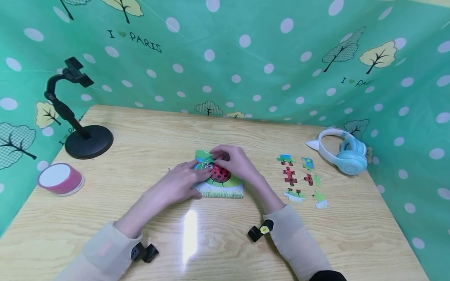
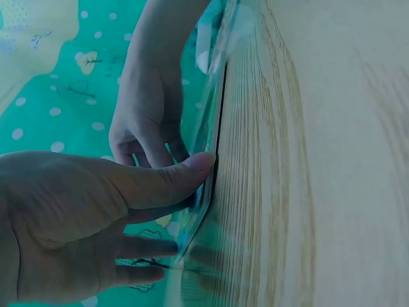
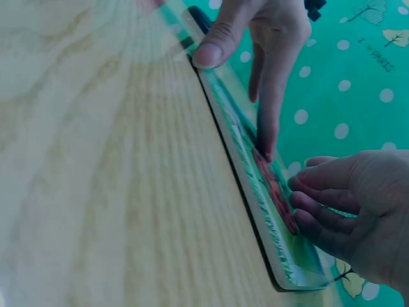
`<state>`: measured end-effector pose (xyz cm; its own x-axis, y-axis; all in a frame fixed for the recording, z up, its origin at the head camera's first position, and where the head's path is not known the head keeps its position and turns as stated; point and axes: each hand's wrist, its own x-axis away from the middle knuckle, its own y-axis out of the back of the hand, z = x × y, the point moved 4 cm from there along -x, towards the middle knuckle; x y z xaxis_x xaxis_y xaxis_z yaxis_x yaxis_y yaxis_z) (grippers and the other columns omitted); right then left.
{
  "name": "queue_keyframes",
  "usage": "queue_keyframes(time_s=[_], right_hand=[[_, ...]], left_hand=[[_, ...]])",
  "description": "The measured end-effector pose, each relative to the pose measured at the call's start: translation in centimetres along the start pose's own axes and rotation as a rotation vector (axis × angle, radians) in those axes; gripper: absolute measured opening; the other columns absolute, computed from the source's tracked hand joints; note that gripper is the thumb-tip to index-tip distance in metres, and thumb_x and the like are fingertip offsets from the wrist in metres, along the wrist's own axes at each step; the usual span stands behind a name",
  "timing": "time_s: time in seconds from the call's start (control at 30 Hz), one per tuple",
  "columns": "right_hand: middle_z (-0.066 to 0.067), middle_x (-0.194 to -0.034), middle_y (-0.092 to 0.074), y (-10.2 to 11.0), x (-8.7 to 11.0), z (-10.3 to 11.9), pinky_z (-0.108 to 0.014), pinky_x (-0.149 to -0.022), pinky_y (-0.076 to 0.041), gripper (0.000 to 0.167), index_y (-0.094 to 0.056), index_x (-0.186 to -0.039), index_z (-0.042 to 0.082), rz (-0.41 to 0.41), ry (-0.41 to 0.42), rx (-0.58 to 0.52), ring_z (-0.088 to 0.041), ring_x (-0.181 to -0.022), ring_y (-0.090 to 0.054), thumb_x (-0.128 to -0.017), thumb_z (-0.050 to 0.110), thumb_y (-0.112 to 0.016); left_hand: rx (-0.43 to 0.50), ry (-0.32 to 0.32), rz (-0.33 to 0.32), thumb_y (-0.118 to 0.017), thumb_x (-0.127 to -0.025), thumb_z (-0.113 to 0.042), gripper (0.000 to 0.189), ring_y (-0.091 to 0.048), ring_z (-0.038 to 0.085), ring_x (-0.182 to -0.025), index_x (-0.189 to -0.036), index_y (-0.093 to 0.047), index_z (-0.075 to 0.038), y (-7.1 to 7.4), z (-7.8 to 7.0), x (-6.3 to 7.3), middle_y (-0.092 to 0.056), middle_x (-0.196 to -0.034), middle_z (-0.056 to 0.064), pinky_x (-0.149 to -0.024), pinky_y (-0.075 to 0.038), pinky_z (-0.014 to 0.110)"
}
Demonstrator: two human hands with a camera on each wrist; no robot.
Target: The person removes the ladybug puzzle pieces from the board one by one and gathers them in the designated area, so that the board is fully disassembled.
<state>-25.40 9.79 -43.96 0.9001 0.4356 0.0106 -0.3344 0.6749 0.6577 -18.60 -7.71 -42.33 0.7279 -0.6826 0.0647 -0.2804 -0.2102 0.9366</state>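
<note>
A jigsaw puzzle [image 1: 225, 192] with a red ladybug picture lies on the table between both hands. My left hand [image 1: 181, 180] reaches over its left side. One straight finger touches the puzzle by the ladybug [image 3: 271, 185], and the thumb [image 2: 192, 167] rests at the near edge. Over the upper part of the puzzle, my right hand [image 1: 236, 160] has bent fingers, with thumb and fingertips close together at the surface. Whether a puzzle piece is between them is hidden. The right wrist view shows the right hand's fingers [image 3: 319, 198] beside the ladybug.
Loose puzzle pieces [image 1: 290, 176] lie in two columns to the right. Beyond them sit light blue headphones [image 1: 351, 162]. A black phone stand [image 1: 89, 142] and a pink and white cylinder [image 1: 61, 179] stand at the left. Green dotted cloth [image 1: 225, 70] hangs behind the table.
</note>
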Motion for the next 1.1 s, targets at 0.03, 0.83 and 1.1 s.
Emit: queue_keyframes(time_s=[0.03, 0.83, 1.1], right_hand=[[-0.008, -0.108, -0.078, -0.1, 0.0, 0.0, -0.030, -0.090, -0.061, 0.030, -0.072, -0.124, 0.007, -0.003, 0.004, 0.003, -0.018, -0.099, -0.074, -0.095, 0.003, -0.071], [-0.006, -0.103, -0.081, -0.9, 0.5, 1.0, -0.033, -0.091, -0.062, 0.026, -0.075, -0.115, 0.006, -0.084, -0.038, 0.049, -0.018, -0.096, -0.078, -0.089, 0.002, -0.077], [-0.007, -0.104, -0.079, -1.3, 0.5, 1.2, -0.028, -0.082, -0.062, 0.020, -0.076, -0.109, 0.006, -0.094, -0.036, 0.062, -0.016, -0.091, -0.075, -0.089, 0.003, -0.078]], left_hand=[[-0.004, -0.001, -0.004, -0.084, -0.082, -0.030, 0.072, -0.043, 0.047, -0.147, -0.146, -0.059, -0.009, 0.0, 0.0, 0.0, -0.056, -0.154, 0.007, -0.116, -0.042, 0.063], [-0.061, 0.010, 0.004, -0.082, -0.084, -0.035, 0.069, -0.044, 0.046, -0.147, -0.146, -0.059, -0.013, -0.1, -0.1, 0.2, -0.055, -0.155, 0.005, -0.111, -0.047, 0.062], [-0.087, 0.010, 0.010, -0.081, -0.085, -0.037, 0.071, -0.044, 0.045, -0.147, -0.147, -0.058, -0.014, -0.1, -0.2, 0.1, -0.053, -0.156, 0.004, -0.109, -0.049, 0.061]])
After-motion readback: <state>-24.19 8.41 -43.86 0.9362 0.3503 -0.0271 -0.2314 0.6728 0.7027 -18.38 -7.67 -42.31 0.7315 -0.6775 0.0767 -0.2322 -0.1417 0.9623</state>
